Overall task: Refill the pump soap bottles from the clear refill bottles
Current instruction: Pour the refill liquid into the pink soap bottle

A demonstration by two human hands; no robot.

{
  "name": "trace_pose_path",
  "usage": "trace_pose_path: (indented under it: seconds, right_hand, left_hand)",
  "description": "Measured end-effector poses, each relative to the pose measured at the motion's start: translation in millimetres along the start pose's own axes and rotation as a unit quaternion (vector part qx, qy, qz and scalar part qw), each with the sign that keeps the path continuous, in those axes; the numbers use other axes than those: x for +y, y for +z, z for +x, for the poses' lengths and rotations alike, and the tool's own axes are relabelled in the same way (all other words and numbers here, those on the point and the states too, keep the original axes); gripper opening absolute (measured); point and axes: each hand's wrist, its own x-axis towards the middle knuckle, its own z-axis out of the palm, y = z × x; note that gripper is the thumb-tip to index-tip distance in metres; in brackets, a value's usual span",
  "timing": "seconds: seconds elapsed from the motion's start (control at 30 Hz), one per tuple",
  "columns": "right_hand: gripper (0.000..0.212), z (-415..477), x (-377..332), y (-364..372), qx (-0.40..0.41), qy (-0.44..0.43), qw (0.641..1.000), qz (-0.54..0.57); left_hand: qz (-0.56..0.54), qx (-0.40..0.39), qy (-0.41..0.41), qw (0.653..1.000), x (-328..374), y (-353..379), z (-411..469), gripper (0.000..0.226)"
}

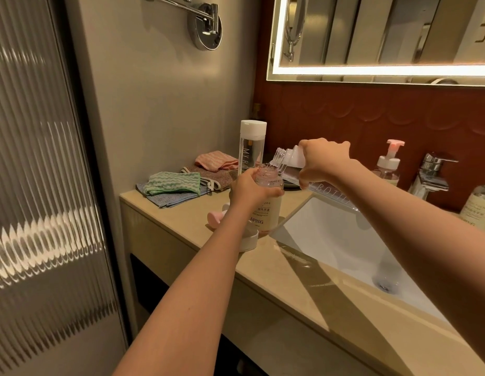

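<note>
Two grips | left grip point(246, 189) curled round soap bottle point(266, 214) | right grip point(325, 162) curled round tilted refill bottle point(329, 190)

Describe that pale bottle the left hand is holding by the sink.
The pale translucent plastic soap bottle stands upright on the beige counter. Its pinkish neck is open, pump off, with dark lettering on its front. The left hand grips its shoulder while the tilted clear refill bottle, in the right hand, pours into it.
</note>
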Motion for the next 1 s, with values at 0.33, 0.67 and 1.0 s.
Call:
trace_pose_path:
  seconds: [0.33,0.67,1.0]
  right_hand:
    - [0.057,-1.1,-1.4,-0.4,-0.001,0.003,1.000,-0.007]
    - [0.053,0.3,-2.3,0.0,0.002,0.003,1.000,-0.023]
    - [0.051,2.3,-2.2,2.2,0.010,0.001,1.000,-0.030]
  left_hand:
    - [0.009,-0.001,-0.010,1.000,3.1,-1.3,-2.8,0.081]
    - [0.012,-0.006,-0.016,1.000,4.6,-1.6,-2.5,0.082]
    - [0.017,-0.010,-0.023,1.000,6.2,-1.6,-3.0,0.084]
